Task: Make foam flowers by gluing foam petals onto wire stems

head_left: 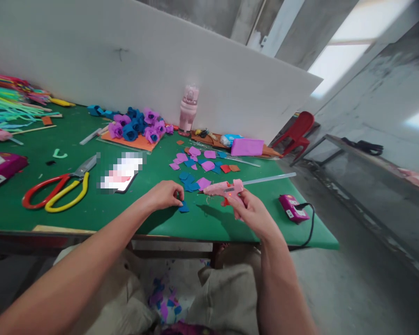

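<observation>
My left hand [165, 193] is closed in a pinch at a small blue petal [184, 208] near the front of the green table. In my right hand [249, 209] is a pink hot glue gun [219, 188], its nozzle aimed left and a long clear glue stick [270, 178] jutting from its back. An orange light glows on the gun's side. Just beyond my hands lie loose blue petals [187, 179] and purple petals [207, 165], with a few red and brown ones among them.
Scissors [68, 186] and a phone [125, 174] lie left. Finished paper flowers [136, 124] rest on an orange sheet behind. A pink bottle [188, 109] stands against the white board. A purple socket box [293, 208] with a black cord sits near the table's right edge.
</observation>
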Available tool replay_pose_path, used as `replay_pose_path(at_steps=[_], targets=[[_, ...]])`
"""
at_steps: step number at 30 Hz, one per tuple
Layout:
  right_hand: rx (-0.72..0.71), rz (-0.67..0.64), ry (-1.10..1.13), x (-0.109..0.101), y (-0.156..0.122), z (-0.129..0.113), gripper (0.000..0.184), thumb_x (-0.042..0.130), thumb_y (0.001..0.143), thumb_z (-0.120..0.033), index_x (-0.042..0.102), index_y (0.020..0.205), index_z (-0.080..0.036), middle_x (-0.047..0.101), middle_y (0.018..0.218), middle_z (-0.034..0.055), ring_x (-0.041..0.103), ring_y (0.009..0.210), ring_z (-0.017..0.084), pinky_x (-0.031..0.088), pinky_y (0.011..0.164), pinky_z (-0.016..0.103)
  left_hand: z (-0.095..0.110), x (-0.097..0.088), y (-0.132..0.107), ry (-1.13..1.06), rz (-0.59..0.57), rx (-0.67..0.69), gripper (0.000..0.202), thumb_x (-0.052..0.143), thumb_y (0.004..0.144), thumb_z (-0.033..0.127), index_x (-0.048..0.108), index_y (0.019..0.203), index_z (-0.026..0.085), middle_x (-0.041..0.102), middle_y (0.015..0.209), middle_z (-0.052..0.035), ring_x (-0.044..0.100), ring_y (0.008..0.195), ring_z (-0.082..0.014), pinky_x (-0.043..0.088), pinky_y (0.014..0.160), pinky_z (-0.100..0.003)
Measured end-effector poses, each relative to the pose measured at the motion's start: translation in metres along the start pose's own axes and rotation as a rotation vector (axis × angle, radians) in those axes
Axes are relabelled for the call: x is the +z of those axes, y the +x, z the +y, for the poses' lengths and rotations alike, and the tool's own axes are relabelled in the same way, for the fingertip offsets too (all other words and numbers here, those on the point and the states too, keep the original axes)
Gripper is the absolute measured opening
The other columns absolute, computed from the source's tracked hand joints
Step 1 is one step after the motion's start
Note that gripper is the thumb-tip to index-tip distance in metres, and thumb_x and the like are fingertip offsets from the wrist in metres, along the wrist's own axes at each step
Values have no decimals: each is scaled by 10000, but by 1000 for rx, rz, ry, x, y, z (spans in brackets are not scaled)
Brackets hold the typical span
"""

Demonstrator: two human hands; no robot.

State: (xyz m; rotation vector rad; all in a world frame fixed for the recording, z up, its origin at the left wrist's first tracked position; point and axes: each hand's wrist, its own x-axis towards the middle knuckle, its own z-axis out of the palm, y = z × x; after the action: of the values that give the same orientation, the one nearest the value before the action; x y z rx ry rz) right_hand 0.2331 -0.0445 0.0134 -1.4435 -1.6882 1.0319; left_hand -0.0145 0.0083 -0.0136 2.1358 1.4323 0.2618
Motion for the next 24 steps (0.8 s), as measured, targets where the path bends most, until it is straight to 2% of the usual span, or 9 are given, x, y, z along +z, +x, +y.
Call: replay_pose_path(at_steps=[7, 13, 17, 24], targets=[[-11, -25, -4, -2, -1, -1, 424, 507, 795, -437, 495, 1120, -165, 644, 822, 36, 437, 480, 80, 383, 430, 198, 1, -3, -2, 7, -44, 14, 220, 669, 594, 321, 661, 759, 177, 579, 617, 21, 516, 569, -113, 311, 508, -203], [-15, -29, -15, -4, -2, -2, 417, 499, 801, -435, 493, 1121, -170, 643, 830, 37, 438, 488, 83, 392, 446, 204, 0, -1, -1, 8, 19, -34, 211, 651, 615, 282, 663, 787, 160, 607, 638, 4, 535, 584, -123, 328, 520, -209], [-27, -47, -3, -3, -3, -4, 415, 496, 803, -435, 498, 1114, -161, 640, 831, 43, 429, 483, 79, 382, 442, 201, 2, 6, 3, 14, 9, -6, 86, 610, 630, 206, 660, 685, 164, 632, 638, -5, 549, 592, -123, 334, 527, -210], [-18, -84, 10, -4, -6, -4, 406, 487, 810, -440, 499, 1102, -158, 629, 814, 40, 426, 488, 78, 377, 436, 194, 1, 4, 1, 6, 70, -24, 124, 589, 659, 254, 659, 665, 152, 650, 650, -26, 561, 598, -130, 343, 529, -217]])
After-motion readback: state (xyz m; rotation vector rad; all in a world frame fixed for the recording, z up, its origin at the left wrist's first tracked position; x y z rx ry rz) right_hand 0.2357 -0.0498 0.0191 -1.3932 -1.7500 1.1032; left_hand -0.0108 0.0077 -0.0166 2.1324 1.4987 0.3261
